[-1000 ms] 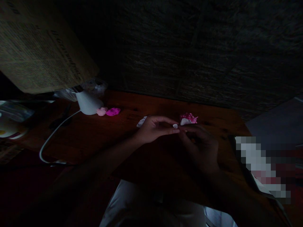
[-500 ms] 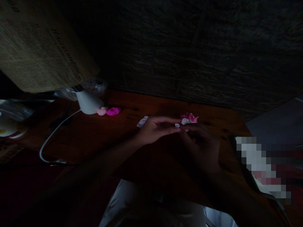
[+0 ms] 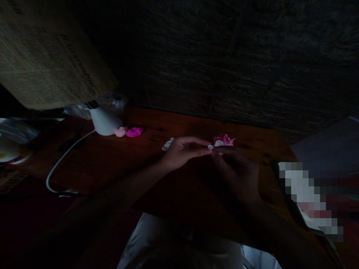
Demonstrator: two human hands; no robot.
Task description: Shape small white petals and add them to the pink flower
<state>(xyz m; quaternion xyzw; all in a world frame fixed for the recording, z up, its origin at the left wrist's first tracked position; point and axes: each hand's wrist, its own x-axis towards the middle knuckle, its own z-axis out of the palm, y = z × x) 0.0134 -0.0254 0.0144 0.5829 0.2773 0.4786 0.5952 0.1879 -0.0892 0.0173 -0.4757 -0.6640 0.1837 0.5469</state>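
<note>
The scene is very dark. My left hand and my right hand meet fingertip to fingertip over a brown wooden table. Between the fingertips sits a tiny white piece, pinched by both hands. Just behind the fingers lies a pink and white crumpled lump. A small white scrap shows behind my left hand on the table.
A pale pink lump and a magenta lump lie beside a white lamp base whose white cord runs toward the left edge. Newspaper hangs at upper left. A dark wall rises behind the table.
Both hands stay together over the table; the fingertips shift slightly around the small white piece. Nothing else moved.
</note>
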